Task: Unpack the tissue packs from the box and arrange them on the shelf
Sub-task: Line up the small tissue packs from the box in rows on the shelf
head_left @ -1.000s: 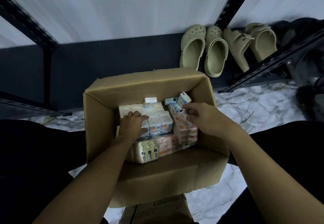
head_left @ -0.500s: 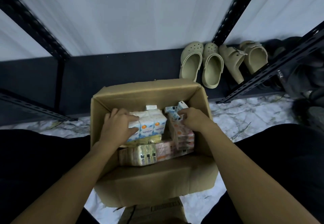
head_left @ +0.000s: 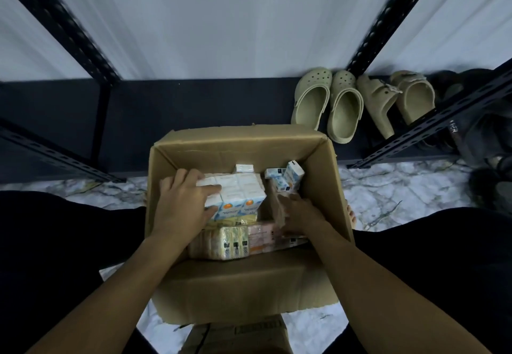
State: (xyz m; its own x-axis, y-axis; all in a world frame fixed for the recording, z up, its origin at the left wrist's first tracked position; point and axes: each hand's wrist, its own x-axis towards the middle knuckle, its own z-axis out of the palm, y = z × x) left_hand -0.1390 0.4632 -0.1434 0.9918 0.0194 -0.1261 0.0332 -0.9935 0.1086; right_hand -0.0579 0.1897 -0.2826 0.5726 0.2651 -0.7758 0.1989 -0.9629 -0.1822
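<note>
Your left hand [head_left: 184,205] is down in the open cardboard box [head_left: 238,147], and its fingers [head_left: 206,188] are wrapped round the left end of a white multi-pack of tissues [head_left: 238,197], thumb on the near face with the orange dots, the others spread across the top. That bundle sits raised above the packs beneath it, in the left half of the box.

Your right hand [head_left: 300,213] is deeper on the right side, fingers reaching down between the white bundle and a brownish wrapped stack; how far they are curled, or whether they have hold of anything, cannot be told from here.

Under your wrists lie a yellow-wrapped pack [head_left: 221,242] and, just beside it, a pinkish pack [head_left: 263,238], both against the near wall. In the far right corner a few small blue-and-white single packs [head_left: 285,179] stand tilted and loose.

The box rests on the marble-patterned floor [head_left: 388,193] between your dark-clad knees, right in front of the black metal shelf [head_left: 194,104]. Its lowest dark board is bare straight ahead; off to the right, on that same level, sit two pairs of beige clogs [head_left: 329,104].
</note>
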